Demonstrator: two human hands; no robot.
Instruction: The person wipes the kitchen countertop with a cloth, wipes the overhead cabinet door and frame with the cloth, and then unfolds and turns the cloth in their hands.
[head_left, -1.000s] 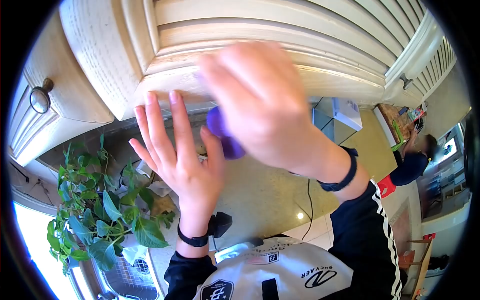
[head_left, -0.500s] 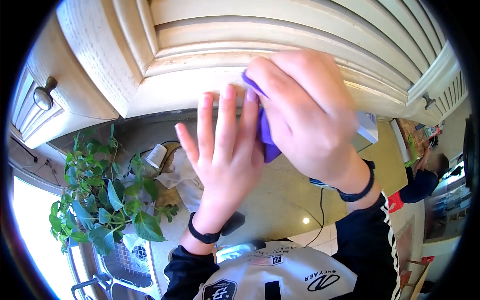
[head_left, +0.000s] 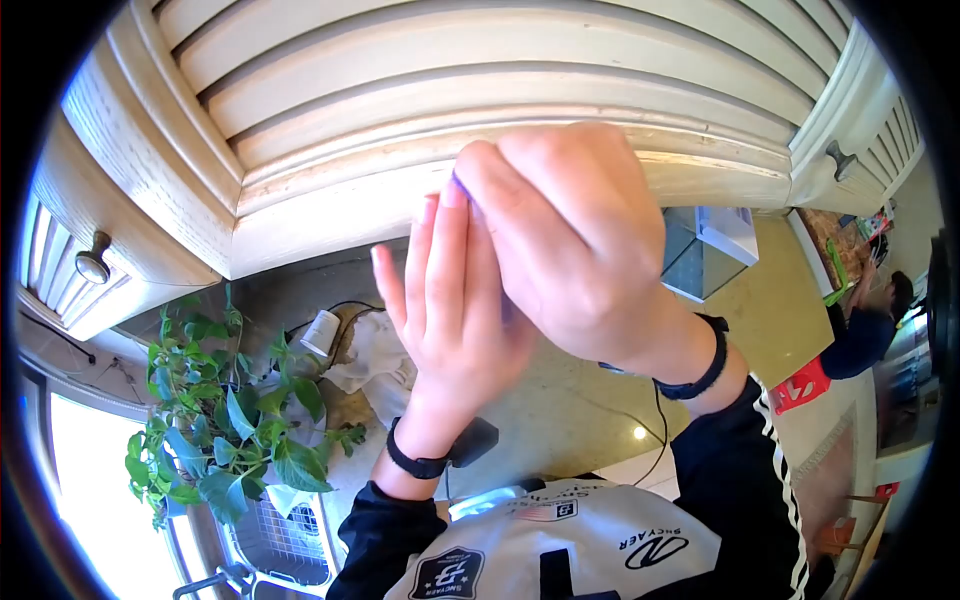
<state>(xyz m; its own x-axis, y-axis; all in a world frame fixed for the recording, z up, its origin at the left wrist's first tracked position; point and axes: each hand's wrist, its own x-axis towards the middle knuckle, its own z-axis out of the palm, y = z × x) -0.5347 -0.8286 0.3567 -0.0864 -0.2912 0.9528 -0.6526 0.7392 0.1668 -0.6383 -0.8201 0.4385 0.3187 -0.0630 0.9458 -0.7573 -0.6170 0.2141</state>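
My right hand [head_left: 570, 235] is closed in a fist on a purple cloth [head_left: 508, 308], of which only small slivers show between my two hands. Its knuckles are up against the lower rail of a cream louvred cabinet door [head_left: 500, 90]. Beside it, my left hand [head_left: 450, 300] has its fingers stretched out, the little finger spread apart from the others. Those fingertips lie near the rail's bottom edge, close to the right hand's fingers. Most of the cloth is hidden behind the hands.
Below the cabinets, a leafy green plant [head_left: 230, 420] stands at left near a sink [head_left: 285, 545]. A white cup [head_left: 320, 332] lies by crumpled white cloth [head_left: 380, 365] on the counter [head_left: 570, 420]. A box [head_left: 725, 235] is at right. Further right, another person [head_left: 865, 330] is present.
The view has shifted, and both hands sit closer together. My left fingers have drawn nearer each other. The purple cloth, plainly visible before, is now mostly covered by my hands.
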